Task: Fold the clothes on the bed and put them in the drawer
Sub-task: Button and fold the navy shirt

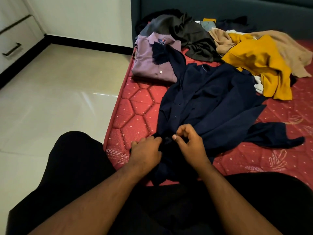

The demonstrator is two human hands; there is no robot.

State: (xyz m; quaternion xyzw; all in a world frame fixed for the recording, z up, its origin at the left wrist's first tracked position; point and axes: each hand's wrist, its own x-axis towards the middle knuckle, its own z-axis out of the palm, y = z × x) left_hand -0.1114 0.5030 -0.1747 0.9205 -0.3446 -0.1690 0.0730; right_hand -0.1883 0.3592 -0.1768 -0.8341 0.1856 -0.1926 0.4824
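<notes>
Partly hidden: navy shirt (210, 97) hem.

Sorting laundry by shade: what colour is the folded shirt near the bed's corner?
The folded shirt is light purple, seen in the head view.

Two hands, the left hand (145, 154) and right hand (191, 143); one navy shirt (211, 99); beyond them one folded purple shirt (152, 65); one heap of unfolded clothes (237, 46).
</notes>
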